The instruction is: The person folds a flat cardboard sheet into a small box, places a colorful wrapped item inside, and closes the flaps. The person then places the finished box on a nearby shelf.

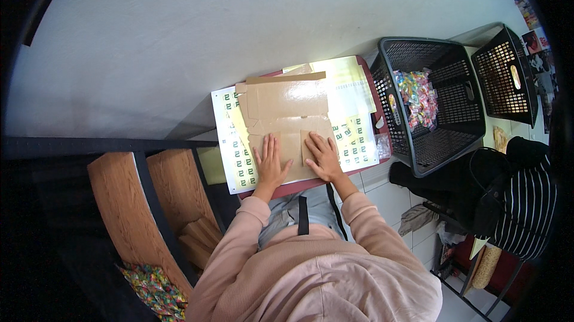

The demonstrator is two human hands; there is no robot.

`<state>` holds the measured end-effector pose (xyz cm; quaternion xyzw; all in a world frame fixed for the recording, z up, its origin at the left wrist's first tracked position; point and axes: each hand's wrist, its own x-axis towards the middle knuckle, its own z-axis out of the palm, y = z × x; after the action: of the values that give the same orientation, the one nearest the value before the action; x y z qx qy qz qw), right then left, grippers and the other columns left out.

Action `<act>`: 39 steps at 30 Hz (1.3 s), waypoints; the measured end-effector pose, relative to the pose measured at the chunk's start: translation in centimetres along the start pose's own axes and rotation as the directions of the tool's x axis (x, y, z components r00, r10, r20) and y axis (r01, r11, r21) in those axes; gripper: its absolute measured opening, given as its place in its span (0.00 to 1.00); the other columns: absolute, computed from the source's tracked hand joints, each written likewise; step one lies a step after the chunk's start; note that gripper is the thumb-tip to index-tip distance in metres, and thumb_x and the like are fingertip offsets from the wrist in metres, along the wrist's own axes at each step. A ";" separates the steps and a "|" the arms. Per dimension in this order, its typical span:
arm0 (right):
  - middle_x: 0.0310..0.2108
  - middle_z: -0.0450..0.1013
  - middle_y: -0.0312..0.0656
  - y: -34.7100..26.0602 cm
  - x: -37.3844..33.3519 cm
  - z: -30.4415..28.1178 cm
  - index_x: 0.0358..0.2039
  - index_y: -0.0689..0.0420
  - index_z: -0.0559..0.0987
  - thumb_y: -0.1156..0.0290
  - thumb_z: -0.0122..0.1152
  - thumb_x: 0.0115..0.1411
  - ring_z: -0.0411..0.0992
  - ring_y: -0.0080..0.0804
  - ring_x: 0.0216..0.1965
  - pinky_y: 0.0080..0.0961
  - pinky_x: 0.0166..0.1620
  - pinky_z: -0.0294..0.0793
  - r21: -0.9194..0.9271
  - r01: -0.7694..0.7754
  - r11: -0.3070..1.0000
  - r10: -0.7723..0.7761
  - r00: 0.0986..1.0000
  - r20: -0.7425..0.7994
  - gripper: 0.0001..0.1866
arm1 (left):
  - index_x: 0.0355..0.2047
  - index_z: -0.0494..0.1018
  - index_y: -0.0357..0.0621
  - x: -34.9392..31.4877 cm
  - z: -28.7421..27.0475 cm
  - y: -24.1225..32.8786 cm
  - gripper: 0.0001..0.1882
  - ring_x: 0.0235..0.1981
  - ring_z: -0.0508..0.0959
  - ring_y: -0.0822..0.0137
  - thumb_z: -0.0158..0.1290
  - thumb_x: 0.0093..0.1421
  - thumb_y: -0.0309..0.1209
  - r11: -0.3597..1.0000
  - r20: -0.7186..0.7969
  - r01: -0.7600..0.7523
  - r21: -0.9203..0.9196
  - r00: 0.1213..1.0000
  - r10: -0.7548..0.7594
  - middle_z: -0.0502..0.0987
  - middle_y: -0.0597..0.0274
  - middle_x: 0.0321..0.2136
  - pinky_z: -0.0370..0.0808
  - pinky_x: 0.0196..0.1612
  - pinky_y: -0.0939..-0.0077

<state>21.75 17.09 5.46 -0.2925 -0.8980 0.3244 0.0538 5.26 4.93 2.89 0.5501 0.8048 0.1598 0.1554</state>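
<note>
A brown cardboard box blank (287,98) lies unfolded on the small table, its far panel glossy and creased off from the near part. My left hand (272,163) rests flat on the near left of the cardboard, fingers stretched out. On the near right side, my right hand (323,158) presses flat on a flap, fingers spread. Neither hand grips anything. Beneath the cardboard are printed white and yellow sheets (239,163), which cover most of the red tabletop (299,187).
At the right stands a black plastic basket (445,149) holding many small colourful packets (421,98); a second black basket (502,83) is beyond it. A person in a striped top (526,208) sits at the right. Wooden shelves (128,202) stand at the left. A pale wall (239,23) rises behind the table.
</note>
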 end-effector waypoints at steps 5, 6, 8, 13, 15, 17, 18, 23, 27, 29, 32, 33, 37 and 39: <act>0.63 0.43 0.51 -0.4 0.1 2.6 0.58 0.64 0.55 0.46 0.46 0.54 0.39 0.45 0.64 0.50 0.61 0.32 -0.098 -0.033 0.995 0.026 0.997 -0.070 0.40 | 0.60 0.43 0.32 0.2 0.5 0.5 0.45 0.64 0.39 0.51 0.45 0.53 0.52 0.999 -0.009 0.027 0.045 1.000 -0.027 0.41 0.46 0.62 0.32 0.60 0.46; 0.63 0.42 0.52 -0.5 0.1 3.1 0.58 0.65 0.53 0.44 0.46 0.54 0.38 0.45 0.64 0.50 0.61 0.31 -0.109 -0.043 0.993 0.034 0.996 -0.084 0.42 | 0.60 0.43 0.32 0.3 0.5 0.4 0.45 0.64 0.39 0.51 0.45 0.53 0.52 0.998 -0.008 0.031 0.053 0.999 -0.031 0.41 0.46 0.62 0.32 0.60 0.46; 0.63 0.41 0.53 -0.4 0.1 3.7 0.58 0.67 0.52 0.42 0.45 0.54 0.37 0.44 0.65 0.50 0.61 0.30 -0.165 -0.048 0.985 0.032 0.995 -0.097 0.44 | 0.60 0.43 0.32 0.4 0.5 0.4 0.45 0.64 0.39 0.50 0.45 0.53 0.52 0.999 -0.009 0.029 0.045 1.000 -0.028 0.42 0.46 0.62 0.34 0.60 0.46; 0.63 0.40 0.53 -0.9 0.4 4.2 0.59 0.67 0.50 0.39 0.42 0.53 0.36 0.43 0.65 0.49 0.61 0.30 -0.285 -0.093 0.954 0.071 0.994 -0.087 0.47 | 0.59 0.44 0.31 0.4 0.4 0.6 0.45 0.63 0.40 0.50 0.47 0.52 0.51 0.997 -0.011 0.028 0.075 1.000 -0.027 0.43 0.45 0.61 0.36 0.60 0.46; 0.63 0.40 0.53 -1.1 0.5 4.2 0.59 0.68 0.50 0.39 0.41 0.54 0.36 0.43 0.65 0.48 0.62 0.30 -0.330 -0.111 0.937 0.095 0.993 -0.066 0.46 | 0.59 0.44 0.31 0.3 0.4 0.6 0.45 0.63 0.41 0.49 0.48 0.52 0.50 0.996 -0.012 0.037 0.084 0.999 -0.036 0.43 0.45 0.61 0.36 0.61 0.47; 0.63 0.40 0.52 -1.1 0.5 4.0 0.59 0.68 0.50 0.38 0.39 0.54 0.36 0.42 0.65 0.47 0.62 0.30 -0.296 -0.109 0.949 0.092 0.993 -0.072 0.46 | 0.59 0.45 0.32 0.3 0.7 0.6 0.45 0.64 0.40 0.52 0.47 0.52 0.52 0.995 -0.008 0.037 0.095 0.999 -0.036 0.43 0.47 0.62 0.34 0.61 0.48; 0.63 0.40 0.52 -1.1 0.5 4.1 0.59 0.68 0.50 0.38 0.39 0.54 0.36 0.42 0.65 0.47 0.62 0.30 -0.278 -0.109 0.954 0.091 0.993 -0.076 0.46 | 0.59 0.45 0.33 0.3 0.6 0.5 0.45 0.64 0.39 0.53 0.47 0.52 0.53 0.994 -0.005 0.036 0.102 0.999 -0.035 0.42 0.48 0.62 0.34 0.61 0.48; 0.63 0.40 0.52 -0.9 0.4 4.3 0.59 0.68 0.50 0.37 0.38 0.54 0.35 0.41 0.65 0.46 0.62 0.30 -0.308 -0.105 0.946 0.081 0.993 -0.087 0.47 | 0.59 0.45 0.33 0.3 0.7 0.6 0.45 0.64 0.40 0.53 0.48 0.51 0.52 0.994 -0.014 0.025 0.103 1.000 -0.024 0.42 0.48 0.62 0.34 0.61 0.48; 0.63 0.40 0.52 -0.9 0.2 4.6 0.59 0.68 0.50 0.38 0.37 0.54 0.36 0.41 0.65 0.50 0.62 0.30 -0.336 -0.106 0.936 0.080 0.993 -0.092 0.46 | 0.60 0.45 0.35 -0.1 0.9 0.5 0.45 0.64 0.39 0.52 0.49 0.50 0.51 0.992 -0.034 0.015 0.127 0.999 -0.010 0.42 0.47 0.62 0.35 0.61 0.47; 0.63 0.39 0.51 -0.9 0.4 4.4 0.59 0.67 0.51 0.38 0.37 0.55 0.34 0.40 0.65 0.51 0.61 0.28 -0.359 -0.100 0.928 0.069 0.993 -0.097 0.45 | 0.60 0.45 0.36 0.0 1.1 0.2 0.45 0.64 0.39 0.52 0.48 0.51 0.52 0.994 -0.044 -0.003 0.106 0.999 0.007 0.40 0.47 0.62 0.34 0.61 0.47; 0.61 0.45 0.53 -0.8 0.5 3.4 0.58 0.65 0.53 0.44 0.46 0.54 0.41 0.43 0.64 0.50 0.61 0.36 -0.219 -0.104 0.970 0.081 0.990 -0.111 0.42 | 0.60 0.45 0.36 0.4 0.2 -0.4 0.43 0.63 0.41 0.51 0.50 0.52 0.49 1.000 -0.026 -0.003 -0.027 1.000 0.003 0.42 0.45 0.61 0.38 0.61 0.50; 0.60 0.48 0.54 -0.7 0.4 3.1 0.58 0.64 0.54 0.47 0.50 0.53 0.44 0.44 0.63 0.48 0.61 0.40 -0.139 -0.104 0.985 0.088 0.990 -0.111 0.41 | 0.60 0.46 0.37 0.4 0.0 -1.0 0.43 0.63 0.43 0.50 0.51 0.52 0.48 0.996 -0.010 0.005 -0.089 1.000 -0.006 0.44 0.44 0.61 0.39 0.61 0.52; 0.43 0.67 0.51 0.8 1.4 1.4 0.51 0.67 0.62 0.66 0.67 0.42 0.70 0.39 0.41 0.31 0.44 0.69 0.588 -0.215 0.779 0.477 0.813 -0.335 0.37 | 0.55 0.52 0.37 1.0 -1.2 -3.1 0.38 0.55 0.62 0.56 0.59 0.47 0.29 0.711 -0.125 0.282 -0.644 0.878 -0.462 0.59 0.42 0.53 0.65 0.50 0.63; 0.41 0.69 0.47 1.6 1.9 0.8 0.51 0.66 0.63 0.67 0.66 0.44 0.70 0.31 0.35 0.26 0.39 0.71 0.626 -0.328 0.707 0.553 0.809 -0.200 0.35 | 0.54 0.53 0.36 1.7 -1.7 -5.0 0.35 0.49 0.68 0.57 0.56 0.47 0.26 0.578 0.012 0.309 -0.755 0.888 -0.459 0.64 0.44 0.48 0.69 0.47 0.66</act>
<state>20.71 18.70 3.69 -0.5289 -0.6346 0.5160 0.2265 -0.27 4.68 2.10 0.2335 0.7804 0.4837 0.3200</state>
